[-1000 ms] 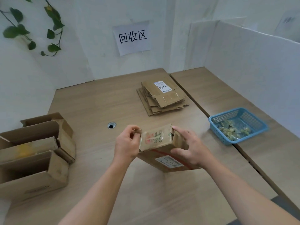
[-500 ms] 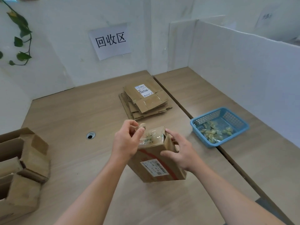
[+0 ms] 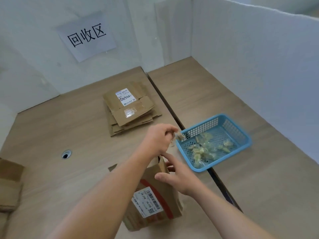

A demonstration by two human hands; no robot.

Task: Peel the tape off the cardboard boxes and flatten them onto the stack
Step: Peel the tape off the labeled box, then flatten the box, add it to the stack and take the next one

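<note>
Broadly, the wooden table (image 3: 69,131) carried everything. A stack (image 3: 127,109) of flattened cardboard lay near the back wall, a few unflattened boxes (image 3: 9,183) sat at the left edge, and one box (image 3: 155,204) stood upright close to the person. That box had its full shape, so it was not yet collapsed. To its right, a blue basket (image 3: 203,125) held crumpled strips of peeled tape. The right hand (image 3: 179,178) gripped the box's upper edge, thumb on the near face, steadying it. The left hand (image 3: 158,138) reached across to the basket's near corner, its fingers pinching a small wad of tape (image 3: 178,135) right at the rim. By my reading, the peel on this box was done or nearly so. Dropping the wad, flattening the box and laying it on the stack remained, and after that the boxes at the left.
</note>
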